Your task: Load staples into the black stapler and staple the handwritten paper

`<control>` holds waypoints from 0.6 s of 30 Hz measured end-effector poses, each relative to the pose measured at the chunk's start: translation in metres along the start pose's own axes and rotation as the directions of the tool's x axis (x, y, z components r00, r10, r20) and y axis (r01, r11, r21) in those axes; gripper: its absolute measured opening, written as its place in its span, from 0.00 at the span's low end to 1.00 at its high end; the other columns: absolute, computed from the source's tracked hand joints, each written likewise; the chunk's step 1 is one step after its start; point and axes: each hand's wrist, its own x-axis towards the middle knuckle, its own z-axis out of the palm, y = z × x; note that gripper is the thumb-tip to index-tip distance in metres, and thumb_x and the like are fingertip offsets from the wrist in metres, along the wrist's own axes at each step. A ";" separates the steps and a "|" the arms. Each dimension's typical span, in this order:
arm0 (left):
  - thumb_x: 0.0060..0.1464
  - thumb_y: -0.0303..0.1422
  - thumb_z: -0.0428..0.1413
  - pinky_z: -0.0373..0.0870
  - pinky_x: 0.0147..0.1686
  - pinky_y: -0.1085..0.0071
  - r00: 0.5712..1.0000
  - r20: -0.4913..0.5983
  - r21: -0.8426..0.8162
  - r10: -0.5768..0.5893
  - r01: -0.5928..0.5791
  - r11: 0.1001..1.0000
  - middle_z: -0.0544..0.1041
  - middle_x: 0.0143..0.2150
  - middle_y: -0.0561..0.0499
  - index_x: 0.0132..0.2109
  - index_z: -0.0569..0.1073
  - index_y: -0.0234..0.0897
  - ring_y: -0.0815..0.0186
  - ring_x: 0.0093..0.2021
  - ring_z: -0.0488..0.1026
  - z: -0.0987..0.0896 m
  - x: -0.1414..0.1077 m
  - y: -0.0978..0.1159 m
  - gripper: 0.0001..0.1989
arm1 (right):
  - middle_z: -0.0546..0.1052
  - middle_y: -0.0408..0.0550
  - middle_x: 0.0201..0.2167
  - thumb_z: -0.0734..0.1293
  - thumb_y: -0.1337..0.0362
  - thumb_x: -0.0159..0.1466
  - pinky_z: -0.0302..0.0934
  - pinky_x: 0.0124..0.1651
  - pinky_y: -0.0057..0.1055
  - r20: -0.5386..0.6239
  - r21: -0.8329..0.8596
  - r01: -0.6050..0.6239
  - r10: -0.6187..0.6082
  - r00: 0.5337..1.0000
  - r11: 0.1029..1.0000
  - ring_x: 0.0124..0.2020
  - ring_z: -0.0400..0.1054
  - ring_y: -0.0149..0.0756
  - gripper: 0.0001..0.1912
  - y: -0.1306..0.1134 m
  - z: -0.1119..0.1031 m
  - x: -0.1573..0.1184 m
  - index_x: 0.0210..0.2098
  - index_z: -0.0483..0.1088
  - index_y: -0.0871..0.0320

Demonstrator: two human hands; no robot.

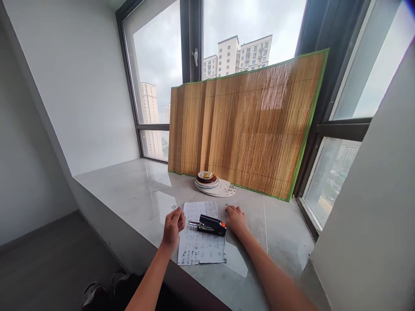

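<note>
Grey tile windowsill (129, 185), bamboo mat (259, 134) against window (192, 34), stapler (216, 230) on handwritten sheet (197, 249), my left hand (174, 223) fisted, right hand (237, 219) grip unclear

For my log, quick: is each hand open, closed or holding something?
Left hand: closed; whether it holds anything can't be told.
Right hand: partly curled near the stapler; grip can't be told.

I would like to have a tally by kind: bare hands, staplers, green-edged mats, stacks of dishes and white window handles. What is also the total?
Bare hands: 2 (left hand, right hand)
Stapler: 1
Green-edged mat: 1
Stack of dishes: 1
White window handle: 1
Total: 6
</note>
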 end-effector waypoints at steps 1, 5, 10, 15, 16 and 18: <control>0.68 0.49 0.47 0.54 0.21 0.73 0.995 -0.089 0.134 0.050 -0.037 0.990 0.57 0.21 0.58 0.30 0.63 0.40 0.71 0.19 0.53 -0.011 0.012 -0.001 0.22 | 0.76 0.52 0.58 0.57 0.73 0.68 0.54 0.47 0.37 -0.003 0.001 0.003 -0.003 1.000 1.000 0.56 0.63 0.47 0.20 0.000 0.000 0.000 0.52 0.75 0.56; 0.63 0.31 0.50 0.72 0.48 0.61 0.977 -0.086 0.761 0.193 -0.061 0.646 0.79 0.48 0.42 0.44 0.75 0.37 0.57 0.49 0.76 -0.047 0.052 -0.019 0.10 | 0.77 0.52 0.56 0.57 0.73 0.67 0.54 0.46 0.36 -0.005 0.005 0.010 -0.010 1.000 1.000 0.55 0.63 0.46 0.20 -0.001 0.000 0.000 0.51 0.75 0.56; 0.65 0.24 0.48 0.65 0.59 0.57 0.991 0.126 0.945 -0.041 -0.107 0.310 0.76 0.62 0.40 0.53 0.78 0.36 0.53 0.62 0.70 -0.053 0.053 -0.043 0.17 | 0.76 0.53 0.56 0.57 0.74 0.66 0.54 0.45 0.36 0.014 -0.018 0.009 -0.009 1.000 1.000 0.55 0.63 0.46 0.20 -0.002 0.000 0.000 0.50 0.75 0.56; 0.64 0.19 0.47 0.66 0.44 0.67 0.989 0.147 0.947 -0.028 -0.132 0.293 0.80 0.45 0.43 0.48 0.78 0.37 0.57 0.48 0.75 -0.050 0.036 -0.039 0.18 | 0.76 0.53 0.56 0.57 0.74 0.66 0.54 0.45 0.35 0.014 -0.027 0.019 -0.019 1.000 0.999 0.56 0.63 0.46 0.20 -0.002 0.001 0.000 0.51 0.75 0.56; 0.63 0.17 0.47 0.65 0.43 0.68 0.988 0.153 0.944 -0.017 -0.141 0.299 0.80 0.44 0.44 0.50 0.77 0.38 0.58 0.47 0.74 -0.051 0.034 -0.039 0.19 | 0.76 0.53 0.56 0.57 0.75 0.66 0.54 0.46 0.35 0.015 -0.027 0.020 -0.019 1.000 0.999 0.56 0.63 0.46 0.20 -0.002 0.001 0.000 0.50 0.75 0.56; 0.62 0.15 0.47 0.65 0.45 0.68 0.985 0.173 0.936 0.010 -0.168 0.311 0.79 0.46 0.44 0.55 0.76 0.38 0.58 0.48 0.73 -0.053 0.033 -0.042 0.22 | 0.76 0.53 0.56 0.58 0.75 0.66 0.55 0.46 0.35 0.021 -0.025 0.017 -0.016 1.000 1.000 0.56 0.63 0.46 0.20 -0.002 0.000 0.000 0.50 0.75 0.55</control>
